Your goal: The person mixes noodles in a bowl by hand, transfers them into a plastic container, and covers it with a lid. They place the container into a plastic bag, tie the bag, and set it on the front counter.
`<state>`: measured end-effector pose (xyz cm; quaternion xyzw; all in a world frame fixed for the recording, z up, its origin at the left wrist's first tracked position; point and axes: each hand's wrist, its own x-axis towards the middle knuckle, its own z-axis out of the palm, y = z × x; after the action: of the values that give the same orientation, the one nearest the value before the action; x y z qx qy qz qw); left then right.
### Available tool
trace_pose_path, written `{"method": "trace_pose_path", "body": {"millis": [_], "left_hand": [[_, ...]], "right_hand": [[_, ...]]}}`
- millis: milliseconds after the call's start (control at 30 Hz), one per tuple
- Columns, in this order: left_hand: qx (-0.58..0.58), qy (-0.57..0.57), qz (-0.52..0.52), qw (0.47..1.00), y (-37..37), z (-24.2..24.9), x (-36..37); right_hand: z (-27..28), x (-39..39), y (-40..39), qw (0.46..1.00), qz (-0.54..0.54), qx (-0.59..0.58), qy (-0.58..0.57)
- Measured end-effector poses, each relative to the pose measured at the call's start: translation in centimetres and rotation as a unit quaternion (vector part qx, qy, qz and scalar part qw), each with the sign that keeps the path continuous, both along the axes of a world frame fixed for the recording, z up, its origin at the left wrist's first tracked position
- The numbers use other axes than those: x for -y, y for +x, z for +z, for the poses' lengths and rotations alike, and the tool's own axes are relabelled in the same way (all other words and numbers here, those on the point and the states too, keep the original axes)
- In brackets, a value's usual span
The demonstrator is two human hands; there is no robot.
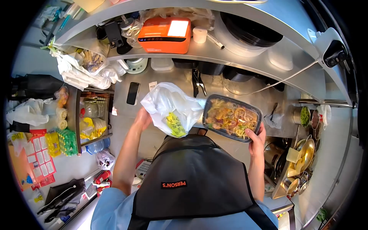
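My right hand (257,138) grips the lower right corner of a black takeaway container (259,112), thumb over its rim. Noodles with other pieces of food (230,117) fill the container, and what looks like a clear lid covers them. On the other side, my left hand (143,119) is closed on the edge of a white plastic bag (168,101); the bag hides most of its fingers. A yellow-green label or slip (175,123) with dark print shows at the bag's lower part. The container's left end lies close beside the bag, both over the steel counter's front edge.
A phone (132,93) and black-handled tongs (198,82) lie on the steel counter (122,111). An orange printer-like box (165,36) stands on the shelf above. At right are metal pots (305,116) and pans (306,155); at left, a rack with bottles (92,109).
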<state>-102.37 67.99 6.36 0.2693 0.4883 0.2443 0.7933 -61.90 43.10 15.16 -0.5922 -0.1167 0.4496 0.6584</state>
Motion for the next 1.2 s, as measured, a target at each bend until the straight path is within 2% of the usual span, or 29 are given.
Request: {"method": "trace_pose_path", "body": {"millis": [33, 100, 133, 167, 200, 233, 267, 333, 367, 467, 500, 533, 600, 633, 667, 700, 733, 767, 800, 833, 867, 900, 933, 1000, 1033, 1067, 1100, 1167, 1200], "left_hand": [[0.002, -0.001, -0.003, 1.000, 0.1, 0.3, 0.2], [0.123, -0.070, -0.023, 0.990, 1.1, 0.6, 0.8], [0.128, -0.071, -0.031, 0.989, 2.2, 0.1, 1.5], [0.158, -0.023, -0.023, 0.987, 3.4, -0.8, 2.4], [0.186, 0.025, -0.014, 0.982, 4.1, -1.5, 3.2], [0.165, 0.037, 0.017, 0.985, 4.5, -1.5, 3.5], [0.143, 0.050, 0.046, 0.987, 5.0, -1.5, 3.7], [0.146, 0.052, 0.058, 0.986, 3.3, -3.4, 3.4], [0.146, 0.053, 0.062, 0.986, 2.4, -4.4, 3.9], [0.144, 0.069, 0.102, 0.982, 0.8, -4.4, 4.1], [0.116, 0.089, 0.106, 0.984, 0.7, -3.2, 4.4], [0.095, 0.105, 0.107, 0.984, 0.6, -2.0, 4.2], [0.078, 0.123, 0.115, 0.983, 0.5, -0.7, 3.3], [-0.036, 0.211, 0.052, 0.975, 0.3, -0.7, 2.9], [-0.150, 0.289, -0.016, 0.945, 0.0, -0.8, 2.8], [-0.179, 0.307, -0.019, 0.934, 0.5, -2.7, 2.9], [-0.205, 0.293, -0.007, 0.934, 1.5, -4.8, 3.3], [-0.200, 0.249, 0.008, 0.947, 2.7, -6.0, 3.3], [-0.197, 0.206, 0.024, 0.958, 3.5, -7.2, 3.3], [-0.196, 0.205, 0.026, 0.959, 3.8, -9.6, 3.4], [-0.137, 0.147, 0.069, 0.977, 4.2, -12.6, 3.7], [-0.077, 0.088, 0.112, 0.987, 4.5, -14.3, 4.0], [-0.076, 0.085, 0.113, 0.987, 4.6, -14.6, 3.7], [-0.003, -0.040, 0.046, 0.998, 4.2, -15.1, 2.5], [-0.014, -0.036, 0.073, 0.997, 4.7, -15.2, 2.0], [-0.017, -0.029, 0.087, 0.996, 4.4, -13.3, 0.8], [0.026, 0.019, 0.086, 0.996, 3.7, -9.3, -0.1], [0.062, 0.075, 0.101, 0.990, 3.0, -2.1, -0.9], [0.011, 0.214, -0.013, 0.977, 3.2, 1.1, -1.4]], "right_hand": [[2.7, -0.9, -1.3, 0.999, 0.032, 0.041, -0.004], [4.3, -2.8, -4.0, 0.988, 0.093, 0.115, -0.039], [5.5, -4.8, -6.0, 0.989, 0.107, 0.096, -0.037], [5.6, -6.3, -7.2, 0.981, 0.144, 0.120, -0.042], [3.0, -7.7, -8.4, 0.953, 0.164, 0.254, -0.016], [1.8, -8.8, -9.6, 0.968, 0.177, 0.178, -0.005], [-0.7, -9.3, -9.4, 0.965, 0.194, 0.175, 0.019], [-1.1, -10.7, -9.9, 0.923, 0.140, 0.356, 0.052], [-0.9, -11.3, -10.3, 0.849, 0.109, 0.517, -0.003], [-6.6, -13.4, -11.2, 0.873, 0.165, 0.458, -0.039], [-10.6, -14.2, -10.3, 0.860, 0.182, 0.477, 0.009], [-8.9, -14.5, -9.9, 0.864, 0.225, 0.426, -0.143], [-8.9, -14.6, -8.7, 0.958, 0.109, 0.256, -0.067], [-9.3, -14.6, -8.8, 0.956, 0.116, 0.260, -0.066], [-9.8, -14.0, -9.1, 0.951, 0.159, 0.256, -0.069], [-10.5, -12.9, -9.3, 0.944, 0.199, 0.252, -0.074], [-13.2, -12.1, -10.8, 0.918, 0.215, 0.331, -0.036], [-15.4, -11.1, -12.0, 0.911, 0.279, 0.298, -0.058], [-13.3, -10.8, -14.4, 0.893, 0.317, 0.310, -0.075], [-11.4, -10.6, -16.1, 0.903, 0.337, 0.258, -0.071], [-7.7, -11.0, -17.2, 0.883, 0.384, 0.258, -0.075], [-4.9, -11.3, -17.5, 0.899, 0.368, 0.225, -0.075], [-3.5, -11.7, -17.5, 0.913, 0.352, 0.192, -0.075], [-4.0, -12.9, -15.4, 0.937, 0.270, 0.216, -0.047], [-2.3, -13.6, -13.8, 0.935, 0.268, 0.226, -0.053], [-2.0, -13.7, -12.1, 0.913, 0.263, 0.309, -0.043], [-2.6, -13.5, -10.8, 0.943, 0.229, 0.239, -0.042], [-1.3, -13.8, -10.0, 0.957, 0.196, 0.202, -0.066], [-1.1, -13.8, -9.9, 0.966, 0.152, 0.194, -0.079]]}}
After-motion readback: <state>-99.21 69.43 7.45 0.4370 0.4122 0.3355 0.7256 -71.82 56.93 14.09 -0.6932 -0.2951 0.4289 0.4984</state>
